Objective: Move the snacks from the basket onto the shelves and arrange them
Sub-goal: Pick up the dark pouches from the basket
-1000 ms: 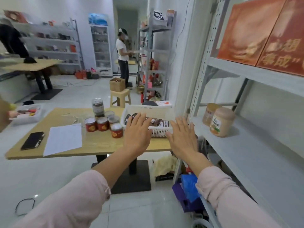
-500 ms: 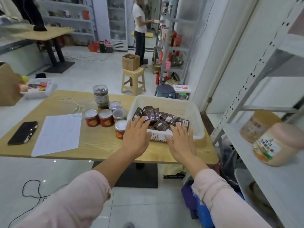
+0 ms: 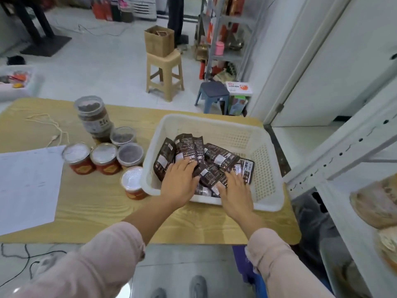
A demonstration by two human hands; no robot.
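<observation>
Left hand [image 3: 179, 183] lies palm-down, fingers spread, resting on the dark snack packets [image 3: 206, 162] over the near-left rim of the basket [image 3: 266, 175]; flat on them, not closed round any. Right hand [image 3: 235, 191] is the same: splayed, palm-down, fingertips on the packets near the near wall. Both sleeves are pale pink.

Packets are a loose overlapping pile in the near-left half of the white perforated plastic basket, dark brown with white label patches; print is too blurred to read. The basket sits at the right end of the wooden table [image 3: 103, 203].

Just left of the basket: a cluster of red-labelled jars [image 3: 105, 159] with foil tops, clear-lidded tubs and a taller jar [image 3: 93, 115] with unreadable label text. White paper sheet [image 3: 28, 186] at far left. White metal shelves [image 3: 352, 211] on the right hold two tan tubs [image 3: 378, 203], blurred.
</observation>
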